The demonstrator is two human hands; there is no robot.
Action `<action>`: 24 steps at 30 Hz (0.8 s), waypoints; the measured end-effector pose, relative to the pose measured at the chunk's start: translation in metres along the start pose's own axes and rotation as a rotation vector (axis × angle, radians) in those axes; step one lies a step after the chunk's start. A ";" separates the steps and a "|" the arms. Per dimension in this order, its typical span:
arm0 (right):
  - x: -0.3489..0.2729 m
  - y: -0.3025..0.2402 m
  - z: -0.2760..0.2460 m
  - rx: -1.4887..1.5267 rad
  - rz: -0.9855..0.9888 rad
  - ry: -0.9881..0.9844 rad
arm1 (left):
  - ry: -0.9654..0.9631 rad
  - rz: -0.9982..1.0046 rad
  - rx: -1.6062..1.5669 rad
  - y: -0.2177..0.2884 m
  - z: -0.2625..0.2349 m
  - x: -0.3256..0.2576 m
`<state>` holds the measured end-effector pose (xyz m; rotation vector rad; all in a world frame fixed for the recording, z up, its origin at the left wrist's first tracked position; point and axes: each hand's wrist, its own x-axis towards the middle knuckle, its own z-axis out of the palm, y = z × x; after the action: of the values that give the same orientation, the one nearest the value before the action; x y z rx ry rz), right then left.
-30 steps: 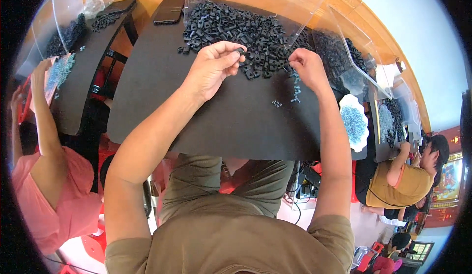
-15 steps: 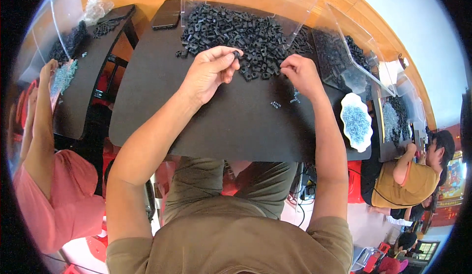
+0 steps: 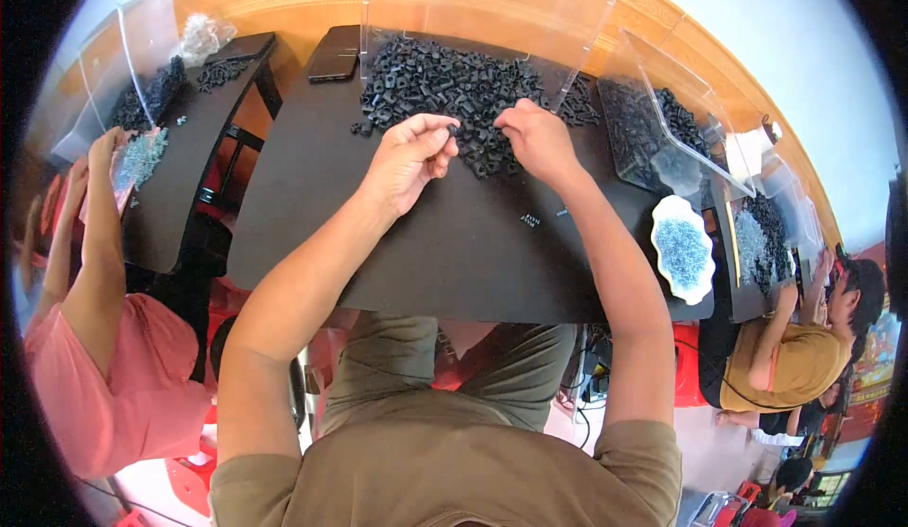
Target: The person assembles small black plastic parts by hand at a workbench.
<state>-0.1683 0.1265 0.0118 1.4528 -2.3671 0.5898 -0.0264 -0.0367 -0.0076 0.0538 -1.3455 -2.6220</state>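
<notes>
My left hand (image 3: 405,166) is closed, with a small black plastic part (image 3: 453,131) pinched between thumb and fingertips. A short way to its right, my right hand (image 3: 541,144) has its thumb and fingers pressed together; anything between them is too small to make out. Both hands hover at the near edge of a heap of black plastic parts (image 3: 445,78) on the dark table (image 3: 426,257). Below my right hand lie a few tiny, pale, spring-like pieces (image 3: 531,219).
A white scalloped dish (image 3: 705,286) of bluish small pieces stands right of my right forearm. Clear plastic bins hold black parts behind the heap and at right (image 3: 653,149). A dark phone-like slab (image 3: 334,63) lies far left. People work at tables on both sides.
My right hand has moved left, closer to my left hand, which still holds the black part. The whole view has shifted slightly, so the table appears lower.
</notes>
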 end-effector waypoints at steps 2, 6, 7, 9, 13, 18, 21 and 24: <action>0.009 0.000 0.007 -0.020 0.019 -0.021 | 0.004 0.000 0.003 0.001 0.000 0.000; 0.018 -0.007 0.005 -0.119 0.135 -0.171 | 0.001 -0.011 -0.005 0.000 0.000 0.001; 0.018 -0.009 0.001 -0.132 0.156 -0.199 | -0.003 -0.019 -0.006 0.000 0.001 0.001; 0.024 -0.014 -0.002 -0.147 0.174 -0.237 | -0.006 -0.022 -0.007 0.001 0.002 0.000; 0.025 -0.015 0.000 -0.139 0.188 -0.247 | -0.022 -0.016 -0.004 0.001 0.002 -0.001; 0.009 -0.008 -0.008 0.633 0.394 -0.212 | -0.047 -0.019 0.017 -0.001 0.003 -0.003; -0.006 -0.013 -0.021 1.406 0.466 -0.146 | -0.067 -0.024 0.038 -0.004 0.007 -0.005; -0.020 -0.021 -0.025 1.569 0.453 -0.139 | -0.066 -0.025 0.084 -0.005 0.014 -0.010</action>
<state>-0.1395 0.1457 0.0285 1.2154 -2.1716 2.9288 -0.0193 -0.0213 -0.0040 -0.0035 -1.4856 -2.6085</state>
